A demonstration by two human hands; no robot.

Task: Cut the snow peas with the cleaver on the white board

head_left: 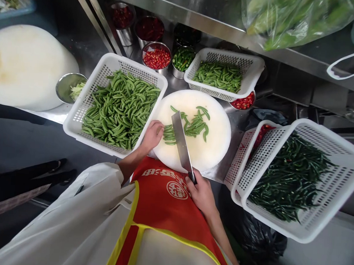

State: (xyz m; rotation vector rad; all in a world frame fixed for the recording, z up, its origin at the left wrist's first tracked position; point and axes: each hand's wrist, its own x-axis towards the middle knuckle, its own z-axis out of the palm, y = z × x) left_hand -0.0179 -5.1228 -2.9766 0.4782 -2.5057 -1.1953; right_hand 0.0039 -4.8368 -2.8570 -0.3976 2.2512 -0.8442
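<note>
My right hand is wrapped around the dark handle of a cleaver. Its broad blade points away from me and lies across the pods on a round white cutting board. My left hand is at the board's left edge, fingers curled against the ends of a small row of sugar snap peas; the fingertips are partly hidden. Right of the blade, more loose sugar snap peas lie scattered. Beside my left hand stands a white perforated basket heaped with sugar snap peas.
A smaller basket of green pods stands behind the board. Metal containers of chopped red chilies and green chilies line the back, beneath a steel shelf. Tilted baskets with dark green chilies are at right. Another thick board sits left.
</note>
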